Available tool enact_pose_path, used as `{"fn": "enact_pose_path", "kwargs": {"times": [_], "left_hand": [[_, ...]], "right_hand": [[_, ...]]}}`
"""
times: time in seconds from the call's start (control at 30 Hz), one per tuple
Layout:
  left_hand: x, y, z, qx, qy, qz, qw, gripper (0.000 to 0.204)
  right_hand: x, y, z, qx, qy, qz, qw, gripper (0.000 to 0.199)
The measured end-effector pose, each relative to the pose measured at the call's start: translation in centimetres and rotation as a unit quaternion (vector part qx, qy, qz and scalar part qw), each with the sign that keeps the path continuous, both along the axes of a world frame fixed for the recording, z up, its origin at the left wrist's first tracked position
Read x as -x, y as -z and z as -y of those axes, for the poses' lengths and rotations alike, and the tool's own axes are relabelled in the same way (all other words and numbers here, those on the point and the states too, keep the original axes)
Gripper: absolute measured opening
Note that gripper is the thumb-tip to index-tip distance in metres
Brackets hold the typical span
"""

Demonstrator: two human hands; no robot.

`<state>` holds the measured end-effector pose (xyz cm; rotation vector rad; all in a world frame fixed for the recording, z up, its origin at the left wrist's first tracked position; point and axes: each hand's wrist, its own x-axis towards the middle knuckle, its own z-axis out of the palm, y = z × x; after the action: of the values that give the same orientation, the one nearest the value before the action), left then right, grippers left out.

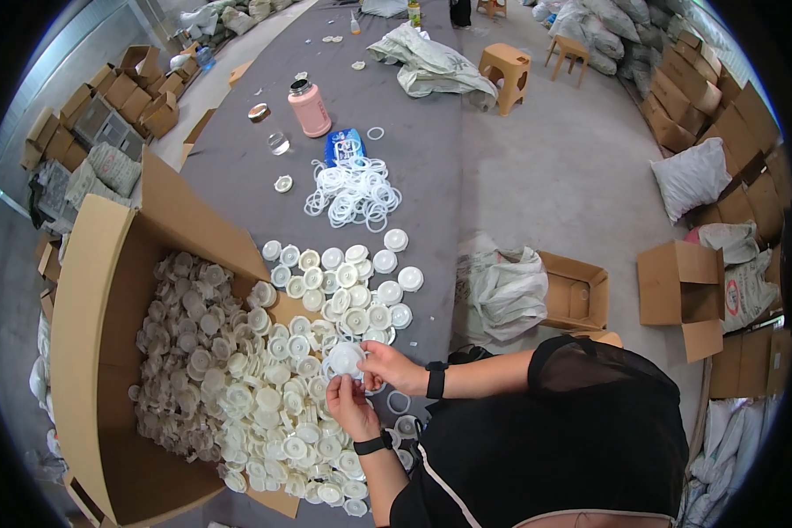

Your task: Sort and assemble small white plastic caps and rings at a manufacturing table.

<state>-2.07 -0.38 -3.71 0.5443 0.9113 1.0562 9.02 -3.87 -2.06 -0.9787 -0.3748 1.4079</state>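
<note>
White lid: one; held between both hands, over the right-hand side of the heap.
Left hand: one; fingers drawn in narrow, thumb and fingertips gripping the near edge of the white lid.
Right hand: one; thumb and forefinger pinched on the right edge of the same lid.
Bands: two; black, one on each wrist.
Heap: lids, too many to count; it runs out of the box on to the table.
Box: one; large, brown, its open side toward the hands.
Rings: a white tangle past counting; at least two loose, one beyond the tangle, one near the right hand.
Stray lid: one; left of the rings, apart from the heap.
Pack: one; blue, touching the rings.
Bottle: one; pink, upright.
Jar: one; clear, near the bottle.
Table: one; grey-topped.
Sheet: one; pale, crumpled, toward the far end.
Stools: at least three; beyond the table's right edge.
</note>
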Motion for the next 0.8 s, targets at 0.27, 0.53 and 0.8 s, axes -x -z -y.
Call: {"fn": "enact_pose_path", "kwargs": {"times": [0.27, 0.53, 0.8], "left_hand": [[-0.3, -1.1, 0.0, 0.074, 0.022, 0.110, 0.991, 0.004], [0.2, 0.0, 0.2, 0.063, -0.026, 0.095, 0.993, 0.005], [-0.2, -0.2, 1.0, 0.026, 0.008, 0.092, 0.995, 0.013]], "right_hand": [[0.1, 0.5, -0.5, -0.017, -0.009, -0.113, 0.993, 0.021], [0.8, -0.5, -0.5, 0.001, -0.029, -0.143, 0.989, 0.021], [1.2, -0.9, -0.5, -0.024, -0.036, -0.002, 0.999, 0.028]]}}
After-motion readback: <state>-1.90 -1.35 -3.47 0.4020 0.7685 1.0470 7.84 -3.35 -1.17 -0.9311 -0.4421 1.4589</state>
